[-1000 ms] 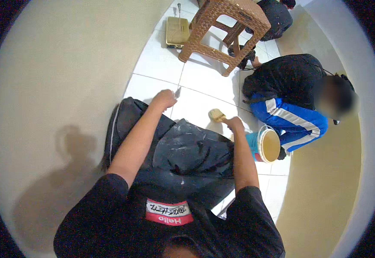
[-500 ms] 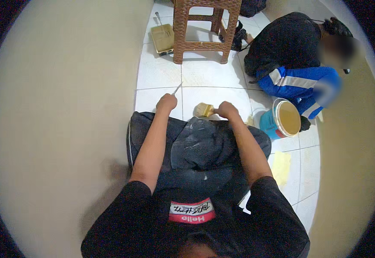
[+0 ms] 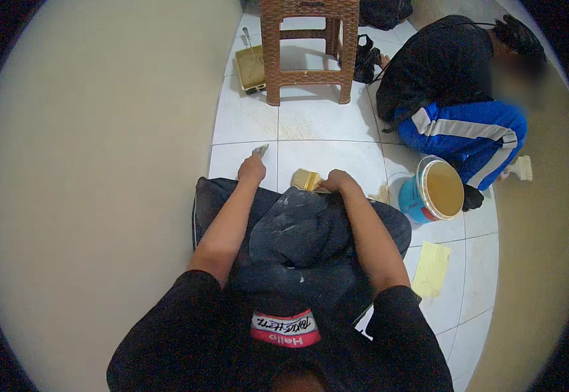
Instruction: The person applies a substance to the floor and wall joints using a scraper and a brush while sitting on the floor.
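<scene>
My left hand is closed round the handle of a scraper, its grey metal blade poking out past my fingers over the white tiles. A wide paintbrush is gripped in my right hand, its pale bristles aimed left, just beyond my dark, paint-marked trousers. Both tools are apart from each other. To the right of my right hand stands a blue paint bucket, filled with beige paint almost to its rim.
A co-worker in blue trousers crouches at the right, a paintbrush in one hand against the wall. Ahead stand a brown woven-pattern stool and a paint tray. Yellow paper lies on the tiles. A beige wall rises at left.
The scraper in my left hand has turned, so its blade now looks shorter and broader. The paintbrush has shifted slightly left. The co-worker's paintbrush has come into sight at the right wall.
</scene>
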`<state>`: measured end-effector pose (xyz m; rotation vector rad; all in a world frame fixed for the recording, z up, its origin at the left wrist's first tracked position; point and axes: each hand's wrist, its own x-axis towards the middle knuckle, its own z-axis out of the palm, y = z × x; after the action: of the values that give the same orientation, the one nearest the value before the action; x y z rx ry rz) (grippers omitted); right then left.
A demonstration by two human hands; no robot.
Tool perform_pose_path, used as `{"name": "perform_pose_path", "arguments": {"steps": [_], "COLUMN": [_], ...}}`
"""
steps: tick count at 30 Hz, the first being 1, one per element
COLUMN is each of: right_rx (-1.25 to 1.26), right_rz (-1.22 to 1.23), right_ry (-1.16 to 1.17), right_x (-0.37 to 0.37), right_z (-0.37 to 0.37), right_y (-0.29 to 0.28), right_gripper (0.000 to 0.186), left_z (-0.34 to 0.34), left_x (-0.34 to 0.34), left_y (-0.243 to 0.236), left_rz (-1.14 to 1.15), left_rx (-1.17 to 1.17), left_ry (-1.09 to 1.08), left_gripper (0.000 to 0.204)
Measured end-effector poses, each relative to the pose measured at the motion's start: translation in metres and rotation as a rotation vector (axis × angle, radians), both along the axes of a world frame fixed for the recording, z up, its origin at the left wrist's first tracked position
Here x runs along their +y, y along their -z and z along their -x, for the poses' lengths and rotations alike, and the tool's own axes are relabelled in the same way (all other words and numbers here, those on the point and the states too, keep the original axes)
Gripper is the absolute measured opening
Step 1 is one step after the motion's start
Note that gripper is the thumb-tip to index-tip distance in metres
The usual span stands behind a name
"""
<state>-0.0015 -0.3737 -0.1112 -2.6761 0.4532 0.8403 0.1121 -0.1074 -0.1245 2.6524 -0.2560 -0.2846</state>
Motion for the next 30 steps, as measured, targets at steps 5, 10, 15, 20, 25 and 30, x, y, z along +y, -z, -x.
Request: {"name": "perform_pose_path", "arguments": {"steps": [5,10,15,20,25,30], "right_rx": [-0.119,-0.211,-0.029,-0.049,-0.024,-0.006], "right_rz": [-0.037,-0.084,-0.054,-0.196,-0.271,-0.258], "right_ry": [0.127,0.099,-0.083,-0.112,0.007,-0.09], "right_x": [0.04,0.04,0.021,0.053,0.045,0.06], "right_z": [0.006,0.006,0.013,-0.003,-0.005,-0.01], "right_y": [-0.043,-0.048,-0.021,-0.033,-0.032,-0.043], "right_gripper": [0.077,0.073,0.06,0.058,0.057,0.056], "left_z": [-0.009,-0.011,-0.01,-0.03,-0.017,0.011], "left_x": [0.018,0.018,-0.007,0.033,0.017,0.025], "left_y": [0.017,0.027,0.012,0.026,0.005,0.019], "left_rz": [-0.168,-0.275,-0.319,-0.301,-0.342,-0.274], "left_rx": [0.078,0.012,0.066,-0.06,0.029,-0.052], "left_ry": [0.049,0.164,0.234,0.232,0.241,0.087], "left_gripper": [0.041,0.041,0.04,0.039,0.041,0.055]}}
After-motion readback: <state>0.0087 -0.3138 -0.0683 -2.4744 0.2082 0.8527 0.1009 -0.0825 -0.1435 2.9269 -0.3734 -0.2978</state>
